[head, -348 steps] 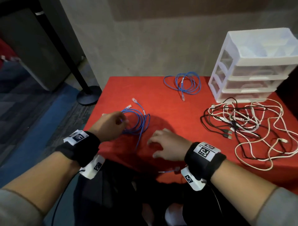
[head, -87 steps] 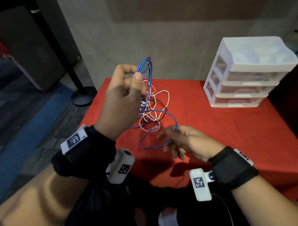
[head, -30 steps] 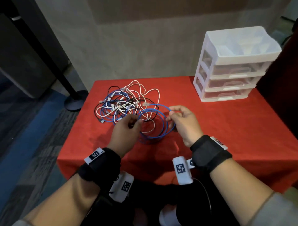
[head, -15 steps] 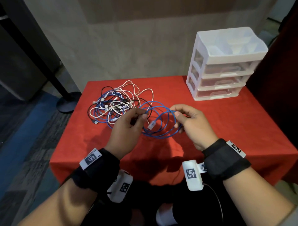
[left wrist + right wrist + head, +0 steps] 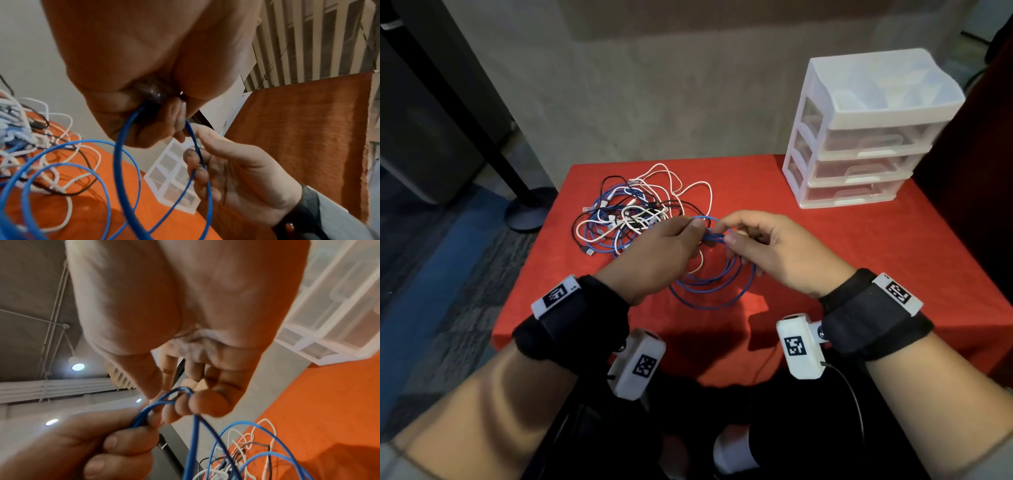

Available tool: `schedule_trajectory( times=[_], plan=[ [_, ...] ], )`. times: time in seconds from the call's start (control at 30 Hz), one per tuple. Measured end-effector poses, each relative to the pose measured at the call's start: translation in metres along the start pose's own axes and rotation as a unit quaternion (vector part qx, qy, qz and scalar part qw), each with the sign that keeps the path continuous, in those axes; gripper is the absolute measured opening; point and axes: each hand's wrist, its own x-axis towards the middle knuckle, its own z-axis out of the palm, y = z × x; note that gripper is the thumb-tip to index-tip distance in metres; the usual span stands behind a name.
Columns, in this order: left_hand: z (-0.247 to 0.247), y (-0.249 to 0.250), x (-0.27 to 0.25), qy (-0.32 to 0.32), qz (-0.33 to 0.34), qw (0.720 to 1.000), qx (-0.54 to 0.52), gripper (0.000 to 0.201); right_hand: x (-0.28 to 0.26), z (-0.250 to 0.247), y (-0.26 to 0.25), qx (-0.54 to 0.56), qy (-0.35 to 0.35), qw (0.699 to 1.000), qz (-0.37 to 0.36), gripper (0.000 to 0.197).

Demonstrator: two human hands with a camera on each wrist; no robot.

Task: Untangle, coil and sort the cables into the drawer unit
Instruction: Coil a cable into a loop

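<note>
Both hands hold the same blue cable (image 5: 710, 284) above the counter (image 5: 859, 260). The left hand (image 5: 664, 253) pinches a gathered bundle of its loops between thumb and fingers. The right hand (image 5: 774, 250), touching that bundle just beside the left grip, has thumb and fingertips closed on a strand. Several blue loops hang below the two grips, roughly round but uneven; the lowest appear to reach the counter.

Beyond the left grip lies a tangled pile of cables (image 5: 633, 216), white, black and blue; one white strand runs from it under the hanging loops.

Beyond the right grip stands the drawer unit (image 5: 859, 137), well apart, all three drawers shut.

Judgement: the first coil is nearly formed but not yet secured; the pile remains to be untangled, and nothing shows as sorted.
</note>
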Motion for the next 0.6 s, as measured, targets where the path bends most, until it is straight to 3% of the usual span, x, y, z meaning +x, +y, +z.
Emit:
schedule_trajectory(
  times=[0.17,0.47,0.6],
  plan=[
    [-0.01,0.007,-0.001,-0.031,0.01,0.999,0.021,0.043,0.002,-0.011,-0.003,-0.061,-0.043,0.997,0.008,0.013],
    [-0.016,0.013,-0.005,-0.069,-0.041,0.995,-0.057,0.044,-0.001,-0.014,-0.008,-0.179,-0.012,0.983,-0.036,0.007],
    [-0.019,0.016,-0.007,-0.085,-0.034,0.992,-0.082,0.039,-0.002,-0.018,-0.012,-0.121,-0.013,0.992,-0.03,0.015]
  ],
)
